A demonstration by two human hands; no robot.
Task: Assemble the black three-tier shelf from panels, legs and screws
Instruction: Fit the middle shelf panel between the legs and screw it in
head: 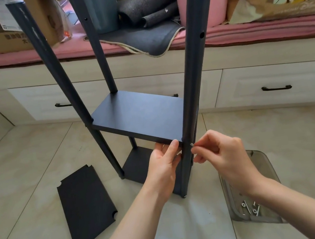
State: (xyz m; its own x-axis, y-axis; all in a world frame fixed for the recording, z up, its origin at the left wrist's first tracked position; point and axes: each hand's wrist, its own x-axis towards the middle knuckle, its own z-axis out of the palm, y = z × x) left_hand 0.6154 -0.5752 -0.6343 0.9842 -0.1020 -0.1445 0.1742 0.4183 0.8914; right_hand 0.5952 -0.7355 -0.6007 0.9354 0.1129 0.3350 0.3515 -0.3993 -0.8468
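The shelf [140, 120] stands upright on the tiled floor [15, 162], in front of a bench [248, 76] with drawers. It is matte black and partly assembled. Four round legs [193, 76] rise from the floor; three tops are in view, the near right one capped. Each leg shows a side hole partway up. Two panels are mounted: the middle panel [137, 114] at mid-height and the bottom panel [137, 166] near the floor. A third panel [86, 205] lies flat on the floor to the left of the shelf, apart from it. It has a notch at each of its four corners.

The left hand [164, 163] grips the near right corner of the middle panel, thumb on the front edge, fingers underneath. The right hand [219, 150] pinches a silver screw [192, 145] between thumb and forefinger, its tip at the near right leg, level with the middle panel.

A clear grey tray [262, 164] sits on the floor to the right of the shelf. It holds loose screws [249, 209]; the exact count cannot be told.
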